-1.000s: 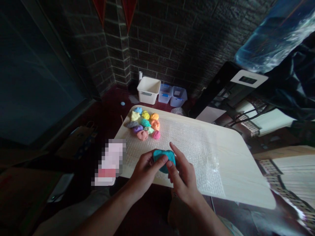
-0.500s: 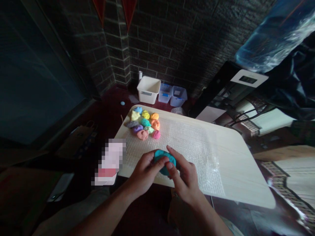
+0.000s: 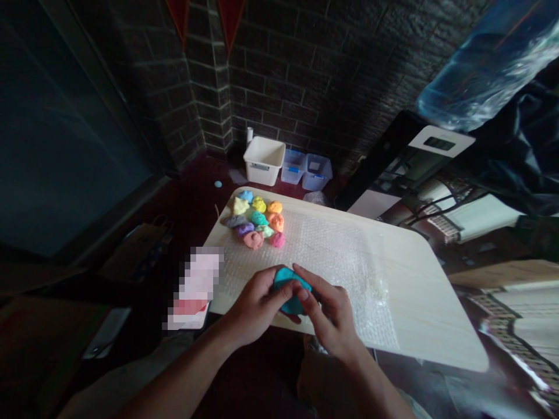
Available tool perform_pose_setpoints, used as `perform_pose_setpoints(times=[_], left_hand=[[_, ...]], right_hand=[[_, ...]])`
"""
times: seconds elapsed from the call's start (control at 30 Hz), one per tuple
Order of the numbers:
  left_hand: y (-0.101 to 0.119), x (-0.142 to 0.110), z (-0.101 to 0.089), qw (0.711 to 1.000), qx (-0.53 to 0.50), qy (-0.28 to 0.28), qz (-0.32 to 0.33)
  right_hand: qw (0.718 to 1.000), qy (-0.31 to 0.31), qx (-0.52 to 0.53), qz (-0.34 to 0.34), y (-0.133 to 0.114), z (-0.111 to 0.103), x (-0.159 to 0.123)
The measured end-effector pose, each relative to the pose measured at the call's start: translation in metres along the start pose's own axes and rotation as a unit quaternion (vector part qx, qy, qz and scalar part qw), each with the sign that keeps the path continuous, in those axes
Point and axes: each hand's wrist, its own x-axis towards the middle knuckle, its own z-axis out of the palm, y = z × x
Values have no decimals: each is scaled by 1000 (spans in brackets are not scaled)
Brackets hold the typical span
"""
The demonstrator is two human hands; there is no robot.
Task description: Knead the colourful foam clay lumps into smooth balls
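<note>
A flattened piece of teal modelling clay (image 3: pixel 286 278) is held between both hands above the near edge of the table. My left hand (image 3: pixel 261 299) grips it from the left, its thumb lying across the face of the clay. From the right, my right hand (image 3: pixel 329 308) pinches the clay's edge between thumb and fingers. Beyond the hands, several soft lumps of coloured clay (image 3: pixel 253 240) sit grouped at the table's far left, among them a pink lump (image 3: pixel 277 240), a yellow lump (image 3: pixel 259 204) and a grey lump (image 3: pixel 234 222).
Bubble wrap (image 3: pixel 332 250) covers the middle of the pale wooden table (image 3: pixel 430 302). A white basket (image 3: pixel 264 166) and two clear bins (image 3: pixel 317 171) stand on the floor by the brick wall. At right is a water dispenser (image 3: pixel 393 157); a blurred pink item (image 3: pixel 198 285) lies left.
The right fingers and thumb have shifted slightly along the edge of the teal clay, and its outline has turned a little. Both hands keep hold of it.
</note>
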Motion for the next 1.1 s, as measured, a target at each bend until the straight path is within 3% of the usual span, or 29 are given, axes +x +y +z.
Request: perform_pose_setpoints(times=[0.33,0.43,0.57,0.93,1.0,1.1], left_hand=[[6,-6,0,1000,-16,-22,0],[3,-3,3,999,-14,-33,-13],[-7,-2,11,999,-10,-2,-34],[-7,-9,8,997,26,59,35],[-6,-9,7,999,14,46,19],[-2,-9,9,998,-51,-24,-33]], right_hand=[[989,-45,137,42,-2,8,-2],[995,15,90,30,5,4,-1],[996,86,7,-12,8,2,2],[999,25,19,-35,0,17,3],[999,25,25,-30,-2,16,4],[999,30,39,-16,-6,12,4]])
